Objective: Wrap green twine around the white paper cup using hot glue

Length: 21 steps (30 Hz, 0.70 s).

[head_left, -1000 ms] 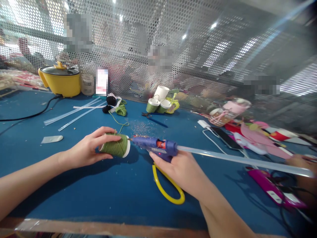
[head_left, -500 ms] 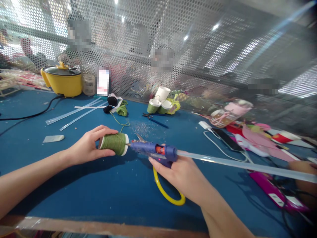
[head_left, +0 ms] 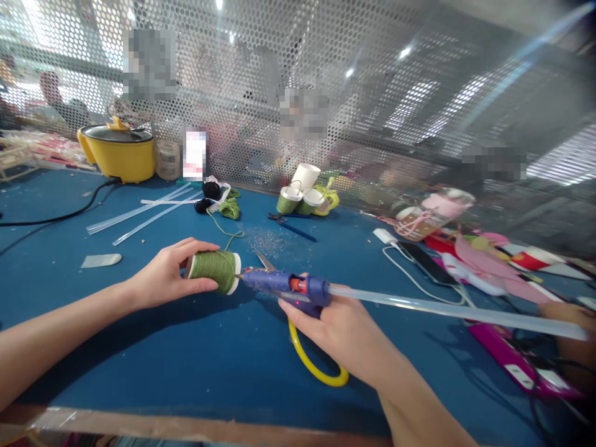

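Note:
My left hand point(head_left: 172, 273) grips a paper cup wrapped in green yarn point(head_left: 215, 271), lying sideways with its white rim to the right. A loose green strand runs from it back to a small yarn bundle point(head_left: 230, 208). In my right hand point(head_left: 339, 323) is a blue hot glue gun point(head_left: 286, 287), its red light on and a long clear glue stick point(head_left: 419, 302) sticking out behind. The nozzle points left and is right at the cup's rim; whether it touches, I cannot tell. Under the gun lie scissors with a yellow handle point(head_left: 316, 363), partly hidden.
Green-wrapped cups point(head_left: 289, 200) and dark pliers point(head_left: 293, 228) are at the back. Spare glue sticks point(head_left: 135, 211) lie left, near a yellow pot point(head_left: 123, 155). To the right are a phone point(head_left: 428, 262), felt pieces and a purple power strip point(head_left: 498, 357).
The glue gun has shifted slightly left and down, with its stick. The wrapped cup has turned a little in my left hand.

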Available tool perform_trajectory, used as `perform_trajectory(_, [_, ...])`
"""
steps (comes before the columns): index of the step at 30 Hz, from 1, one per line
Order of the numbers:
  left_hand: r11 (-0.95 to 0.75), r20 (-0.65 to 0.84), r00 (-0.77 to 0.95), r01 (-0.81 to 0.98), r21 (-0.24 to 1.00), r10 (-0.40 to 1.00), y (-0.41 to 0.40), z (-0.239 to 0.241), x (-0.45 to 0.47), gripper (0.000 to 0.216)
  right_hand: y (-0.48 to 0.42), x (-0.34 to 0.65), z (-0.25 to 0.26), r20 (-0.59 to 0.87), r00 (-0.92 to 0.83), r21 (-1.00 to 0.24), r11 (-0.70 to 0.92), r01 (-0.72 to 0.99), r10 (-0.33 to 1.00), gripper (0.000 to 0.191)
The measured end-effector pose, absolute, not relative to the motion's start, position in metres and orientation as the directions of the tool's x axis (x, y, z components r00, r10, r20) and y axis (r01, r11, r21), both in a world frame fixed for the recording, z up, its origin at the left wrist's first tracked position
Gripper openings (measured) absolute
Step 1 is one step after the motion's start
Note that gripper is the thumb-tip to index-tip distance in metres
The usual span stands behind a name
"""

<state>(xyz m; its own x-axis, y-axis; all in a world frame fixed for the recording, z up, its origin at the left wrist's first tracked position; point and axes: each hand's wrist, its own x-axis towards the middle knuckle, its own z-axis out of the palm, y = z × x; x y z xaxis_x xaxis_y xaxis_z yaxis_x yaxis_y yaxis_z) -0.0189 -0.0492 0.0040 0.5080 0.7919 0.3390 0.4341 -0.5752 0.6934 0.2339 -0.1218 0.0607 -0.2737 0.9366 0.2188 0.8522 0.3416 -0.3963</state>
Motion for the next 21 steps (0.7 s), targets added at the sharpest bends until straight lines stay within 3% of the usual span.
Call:
perform_trajectory(9, [-0.760, 0.504, 0.578, 0.393, 0.517, 0.642, -0.0496, 0.0055, -0.0202, 0.045, -0.1190, 0.2328, 0.0663, 0.219, -0.246, -0.356, 0.313, 0.881, 0.944, 0.016])
perform_trajectory(21, [-0.855, 0.542, 0.663, 0.363, 0.370, 0.516, -0.0524, 0.0017, -0.0214, 0.041, -0.1149, 0.2359, 0.0618, 0.224, -0.181, -0.377, 0.257, 0.890, 0.958, 0.019])
